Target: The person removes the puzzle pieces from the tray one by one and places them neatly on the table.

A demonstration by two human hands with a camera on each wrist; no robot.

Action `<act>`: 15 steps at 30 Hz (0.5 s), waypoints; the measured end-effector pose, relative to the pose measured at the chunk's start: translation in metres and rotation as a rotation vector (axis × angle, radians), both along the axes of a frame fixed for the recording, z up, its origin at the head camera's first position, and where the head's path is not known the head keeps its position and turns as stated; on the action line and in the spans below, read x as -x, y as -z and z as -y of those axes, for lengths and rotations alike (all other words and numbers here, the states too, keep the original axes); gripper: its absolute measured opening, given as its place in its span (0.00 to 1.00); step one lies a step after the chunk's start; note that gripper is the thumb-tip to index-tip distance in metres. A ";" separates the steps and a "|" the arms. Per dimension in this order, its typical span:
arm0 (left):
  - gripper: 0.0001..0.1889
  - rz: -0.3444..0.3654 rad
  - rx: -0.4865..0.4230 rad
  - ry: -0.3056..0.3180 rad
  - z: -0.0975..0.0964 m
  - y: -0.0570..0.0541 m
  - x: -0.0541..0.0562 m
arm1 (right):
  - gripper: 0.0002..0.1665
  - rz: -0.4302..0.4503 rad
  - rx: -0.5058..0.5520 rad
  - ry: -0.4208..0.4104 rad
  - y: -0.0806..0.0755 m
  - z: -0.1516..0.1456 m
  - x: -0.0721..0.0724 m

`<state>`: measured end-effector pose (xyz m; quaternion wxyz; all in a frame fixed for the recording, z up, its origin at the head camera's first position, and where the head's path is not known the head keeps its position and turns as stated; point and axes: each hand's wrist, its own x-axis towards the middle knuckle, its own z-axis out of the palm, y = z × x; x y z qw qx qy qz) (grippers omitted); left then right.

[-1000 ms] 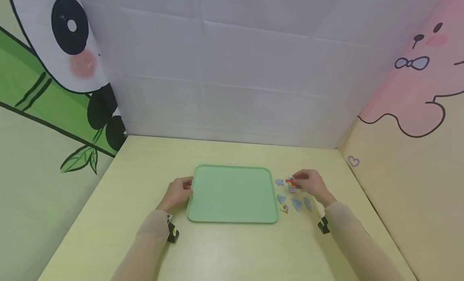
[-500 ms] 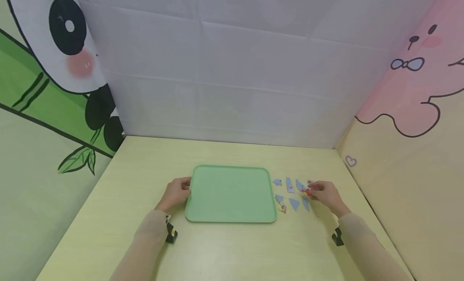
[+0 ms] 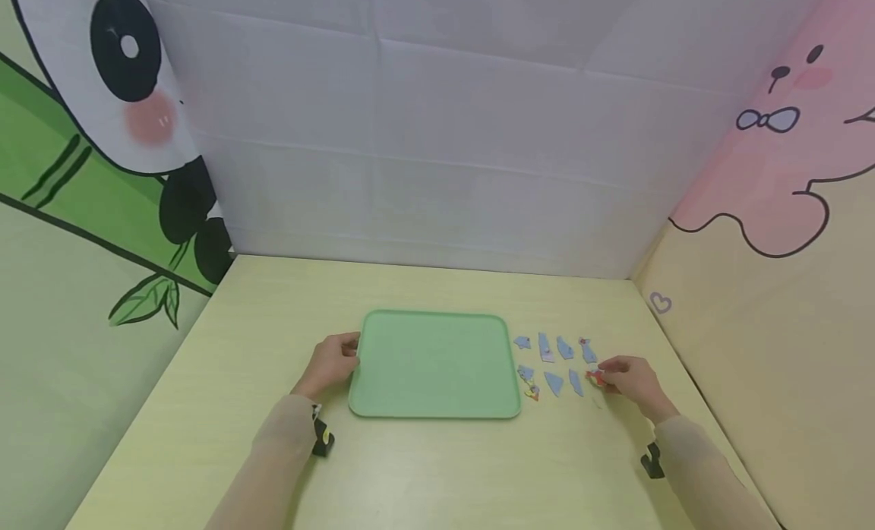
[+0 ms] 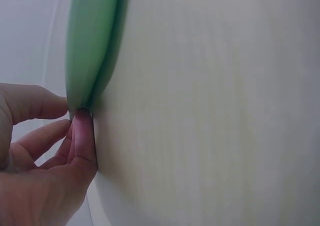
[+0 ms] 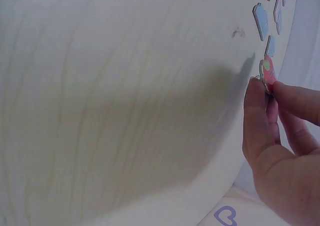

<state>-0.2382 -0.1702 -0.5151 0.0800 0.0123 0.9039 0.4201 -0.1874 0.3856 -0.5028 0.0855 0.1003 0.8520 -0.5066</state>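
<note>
In the head view, a green tray (image 3: 434,367) lies flat on the table. My left hand (image 3: 331,365) grips its left edge; the left wrist view shows the thumb and fingers (image 4: 84,136) at the tray's rim (image 4: 92,41). To the tray's right, my right hand (image 3: 634,382) pinches a red puzzle piece (image 3: 594,378) between thumb and fingertips, low over the table or touching it; I cannot tell which. Several light-blue puzzle pieces (image 3: 564,348) lie in two rough rows between tray and hand. A multicoloured piece (image 3: 531,391) sits close to the tray's right edge.
The pale wooden table (image 3: 424,477) meets a white back wall (image 3: 437,173). A panda-printed wall (image 3: 102,302) stands at the left, a pink bear-printed wall (image 3: 766,317) at the right. Dark cameras (image 3: 652,462) are strapped at both wrists.
My right hand has moved right and nearer with the red puzzle piece, from the upper row to the right end of the lower row. The left hand stays on the tray's edge.
</note>
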 end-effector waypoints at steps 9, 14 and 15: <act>0.31 0.001 0.003 -0.002 -0.002 -0.001 0.001 | 0.15 0.018 -0.074 0.029 0.008 -0.003 -0.004; 0.31 0.013 0.002 -0.015 -0.003 -0.002 0.000 | 0.15 0.009 -0.104 0.038 0.009 -0.001 -0.006; 0.31 0.016 0.004 -0.017 -0.003 -0.002 0.000 | 0.15 0.005 -0.120 0.039 0.009 0.000 -0.006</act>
